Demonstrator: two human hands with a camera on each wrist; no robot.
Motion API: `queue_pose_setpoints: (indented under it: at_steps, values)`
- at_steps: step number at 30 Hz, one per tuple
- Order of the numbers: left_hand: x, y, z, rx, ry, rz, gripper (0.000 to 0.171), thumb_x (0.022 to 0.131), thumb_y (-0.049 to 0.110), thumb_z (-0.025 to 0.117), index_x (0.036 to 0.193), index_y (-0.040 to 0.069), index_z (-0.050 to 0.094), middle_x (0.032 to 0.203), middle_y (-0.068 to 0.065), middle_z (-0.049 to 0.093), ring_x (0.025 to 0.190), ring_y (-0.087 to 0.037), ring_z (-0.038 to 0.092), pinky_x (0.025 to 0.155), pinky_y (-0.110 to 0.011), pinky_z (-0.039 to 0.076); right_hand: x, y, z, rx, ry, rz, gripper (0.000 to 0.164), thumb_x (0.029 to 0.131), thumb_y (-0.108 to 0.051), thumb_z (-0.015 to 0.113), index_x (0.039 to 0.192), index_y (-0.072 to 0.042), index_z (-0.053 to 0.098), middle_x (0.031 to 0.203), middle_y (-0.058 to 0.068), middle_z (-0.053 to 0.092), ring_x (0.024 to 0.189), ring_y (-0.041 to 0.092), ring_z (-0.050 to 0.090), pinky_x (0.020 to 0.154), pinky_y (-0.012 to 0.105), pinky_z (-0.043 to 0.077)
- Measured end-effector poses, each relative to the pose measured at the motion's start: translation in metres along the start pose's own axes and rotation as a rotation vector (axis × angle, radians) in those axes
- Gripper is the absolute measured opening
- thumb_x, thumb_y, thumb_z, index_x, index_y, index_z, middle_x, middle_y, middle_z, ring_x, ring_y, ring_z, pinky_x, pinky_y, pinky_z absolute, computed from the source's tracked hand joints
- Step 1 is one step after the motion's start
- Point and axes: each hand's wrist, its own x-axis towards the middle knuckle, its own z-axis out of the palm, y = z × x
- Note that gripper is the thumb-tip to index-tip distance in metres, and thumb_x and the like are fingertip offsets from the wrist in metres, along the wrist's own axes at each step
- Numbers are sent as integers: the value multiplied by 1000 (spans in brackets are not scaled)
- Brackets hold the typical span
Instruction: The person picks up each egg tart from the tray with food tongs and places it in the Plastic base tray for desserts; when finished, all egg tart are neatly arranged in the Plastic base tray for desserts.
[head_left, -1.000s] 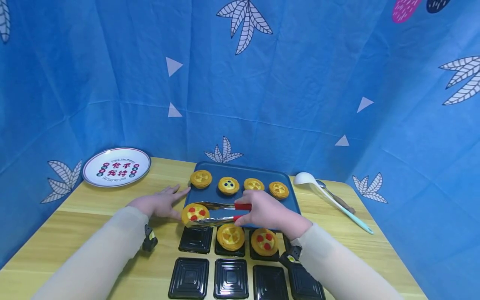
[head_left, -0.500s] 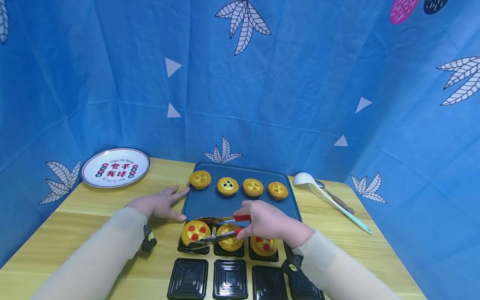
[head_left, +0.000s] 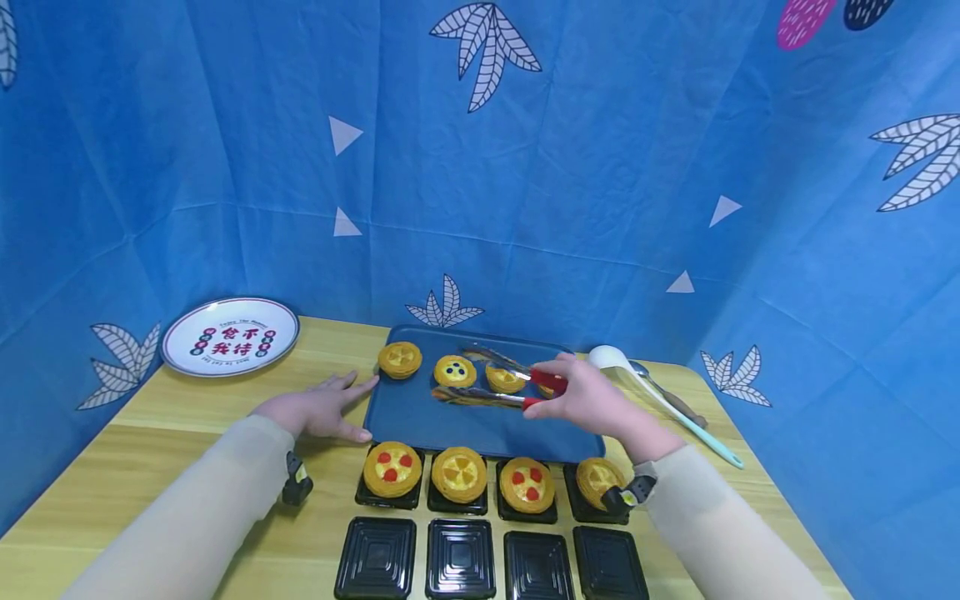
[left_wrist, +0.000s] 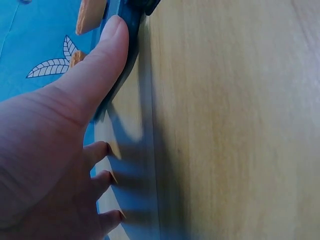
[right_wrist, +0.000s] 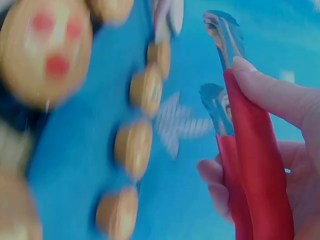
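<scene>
My right hand [head_left: 588, 404] grips the red-handled metal tongs [right_wrist: 255, 165], whose arms are spread with nothing between them. They hover over the blue tray [head_left: 442, 425], beside the blueberry-topped tart [head_left: 454, 372] and partly covering the tart to its right [head_left: 504, 380]. At the tray's left edge, my left hand [head_left: 318, 410] rests with fingers spread and its thumb touching the rim. Another tart [head_left: 400, 360] sits at the tray's back left. In the front row, black square boxes hold a red-dotted tart [head_left: 392, 469], a plain yellow tart [head_left: 459, 474], another red-dotted tart [head_left: 527, 484] and one more yellow tart [head_left: 599, 482].
Nearer me lies a row of several black square trays [head_left: 377, 557] without tarts. A white oval plate [head_left: 231, 337] stands at the back left. On the right are a white ladle with a mint handle [head_left: 693, 427] and a brown-handled utensil [head_left: 686, 406].
The tongs let go of the red-dotted tart in the left black box. My right hand then moved back and right over the blue tray. My left hand stays put.
</scene>
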Motion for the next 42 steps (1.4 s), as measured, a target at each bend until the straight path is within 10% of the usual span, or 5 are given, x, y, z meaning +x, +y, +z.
queue_pose_setpoints:
  at_steps: [9, 17, 28, 35, 42]
  values:
    - [0, 2, 1, -13, -4, -7, 99, 85, 57, 69, 160, 18, 16, 161, -27, 5, 143, -52, 2, 108, -73, 9, -12, 92, -36, 31, 80, 189, 72, 81, -35, 83, 132, 8, 57, 112, 22, 61, 89, 30, 57, 67, 34, 53]
    - [-1, 3, -2, -16, -9, -3, 99, 86, 56, 69, 160, 17, 16, 160, -28, 4, 143, -53, 2, 107, -75, 9, -24, 127, -30, -13, 55, 248, 69, 81, -31, 83, 128, 12, 58, 105, 20, 66, 85, 26, 58, 69, 36, 52]
    - [1, -1, -1, -3, -5, 5, 100, 85, 58, 68, 160, 17, 17, 160, -28, 6, 143, -53, 4, 107, -74, 10, -32, 135, -17, -52, 64, 320, 67, 80, -36, 83, 130, 3, 62, 109, 14, 66, 92, 28, 59, 82, 68, 36]
    - [-1, 1, -1, -3, -4, 10, 100, 85, 57, 69, 160, 15, 17, 159, -30, 7, 142, -55, 5, 107, -74, 11, -30, 127, -19, 17, 97, 248, 61, 85, -32, 80, 129, 7, 62, 109, 16, 63, 89, 26, 58, 68, 36, 51]
    - [-1, 2, 0, -11, -3, 5, 100, 85, 57, 69, 160, 16, 17, 160, -29, 6, 143, -54, 4, 107, -74, 10, -30, 71, -19, 104, 82, 123, 59, 83, -33, 81, 129, 0, 64, 112, 14, 65, 90, 24, 62, 70, 33, 56]
